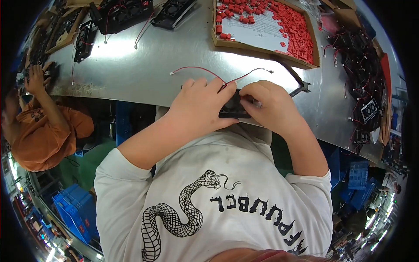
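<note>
At the near edge of the metal table, my left hand (194, 105) is closed around a black fan unit (232, 107), its thumb along the near side. Two thin cables, a red one (192, 67) and a dark red one (251, 73), run out from the fan's far side and end in small white plugs. My right hand (275, 107) pinches at the fan's right side. A small greyish thing shows by its fingers, too hidden to name. Just beyond that hand lies a pair of dark cutting pliers (301, 88), jaws toward the right.
A cardboard tray (244, 49) of small red parts and a paper sheet stands at the far side. Black fan units with cables (366, 83) are heaped on the right; others (172, 12) lie far left. Another person in orange (48, 131) works at the left. Blue crates (78, 212) stand below.
</note>
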`<state>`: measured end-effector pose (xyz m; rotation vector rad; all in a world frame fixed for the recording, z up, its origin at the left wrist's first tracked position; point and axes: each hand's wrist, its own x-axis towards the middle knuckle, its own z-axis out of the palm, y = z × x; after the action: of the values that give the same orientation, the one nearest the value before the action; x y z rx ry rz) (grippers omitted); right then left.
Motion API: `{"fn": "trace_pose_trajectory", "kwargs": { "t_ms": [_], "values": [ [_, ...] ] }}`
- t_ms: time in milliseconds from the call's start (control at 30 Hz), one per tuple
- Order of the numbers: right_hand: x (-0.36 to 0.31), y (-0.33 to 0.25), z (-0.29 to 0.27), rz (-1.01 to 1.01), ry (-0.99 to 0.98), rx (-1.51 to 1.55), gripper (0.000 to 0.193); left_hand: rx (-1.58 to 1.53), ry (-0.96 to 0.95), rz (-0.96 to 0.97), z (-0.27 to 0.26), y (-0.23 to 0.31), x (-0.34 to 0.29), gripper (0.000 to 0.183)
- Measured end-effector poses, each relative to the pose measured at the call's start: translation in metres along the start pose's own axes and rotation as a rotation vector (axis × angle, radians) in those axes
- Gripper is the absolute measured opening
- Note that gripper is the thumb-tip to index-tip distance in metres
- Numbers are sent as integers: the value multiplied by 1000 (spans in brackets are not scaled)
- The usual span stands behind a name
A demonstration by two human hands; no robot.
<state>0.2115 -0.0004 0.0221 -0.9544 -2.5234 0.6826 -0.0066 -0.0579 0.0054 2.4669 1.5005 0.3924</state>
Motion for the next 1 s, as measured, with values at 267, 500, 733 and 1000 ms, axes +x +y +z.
{"fn": "trace_pose_trajectory", "kwargs": {
  "t_ms": [267,500,733,1000],
  "values": [
    [-10,14,-24,189,183,-49,40,-19,4,-22,1,-1,-3,72],
    [-50,49,-18,419,50,-457,101,-10,-21,-21,-4,-2,1,73],
    [-56,59,-13,369,273,-286,46,-8,6,-20,-3,-2,6,72],
    [-14,7,-26,-133,295,1212,84,-32,-23,15,4,8,16,68]
  ]
}}
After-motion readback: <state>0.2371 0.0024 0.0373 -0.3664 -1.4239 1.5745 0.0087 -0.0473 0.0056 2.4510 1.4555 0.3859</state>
